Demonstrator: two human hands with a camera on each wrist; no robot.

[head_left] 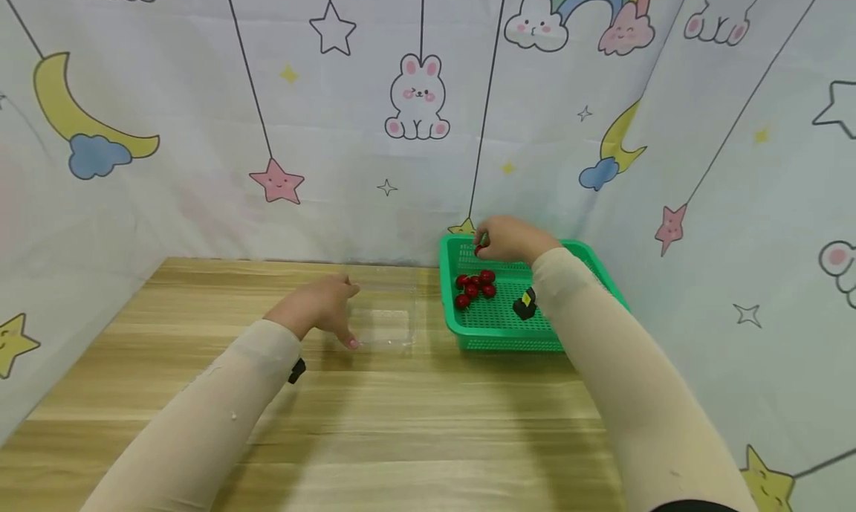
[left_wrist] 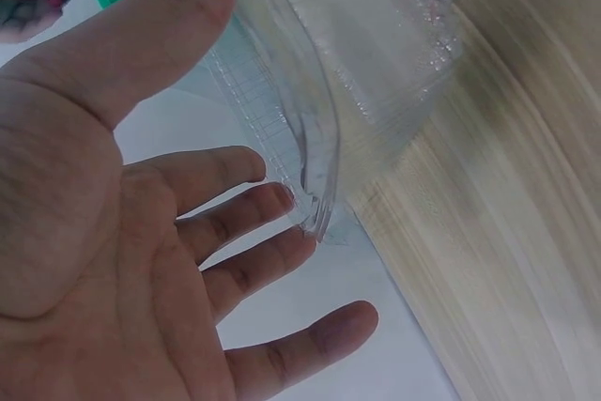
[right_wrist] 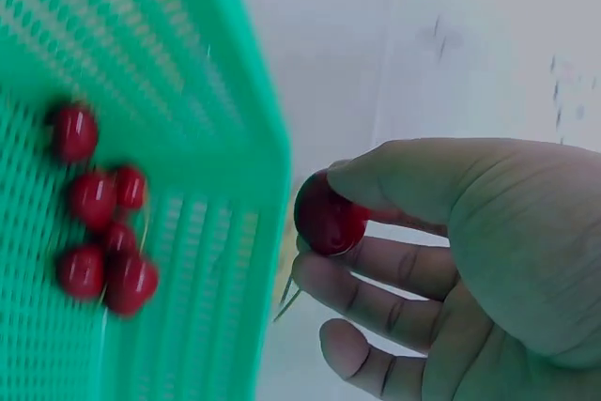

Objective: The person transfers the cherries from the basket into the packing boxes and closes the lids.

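Observation:
My right hand (head_left: 513, 240) pinches a dark red cherry (right_wrist: 331, 215) between thumb and fingertips, above the basket's rim in the head view. A thin green stem (right_wrist: 287, 298) hangs below the fruit. Several more cherries (head_left: 472, 290) lie together in the left part of the green plastic basket (head_left: 511, 333). My left hand (head_left: 325, 308) is at the left side of a clear plastic box (head_left: 383, 326) on the table. Its fingers (left_wrist: 252, 274) are spread and loosely extended, with fingertips right at the box's transparent edge in the left wrist view.
A wood-grain table (head_left: 401, 423) carries the box and the basket, the basket to the right of the box. Behind and to the right hangs a white cloth (head_left: 361, 125) printed with rabbits, stars and moons. Black wrist devices (head_left: 524, 304) sit under the sleeves.

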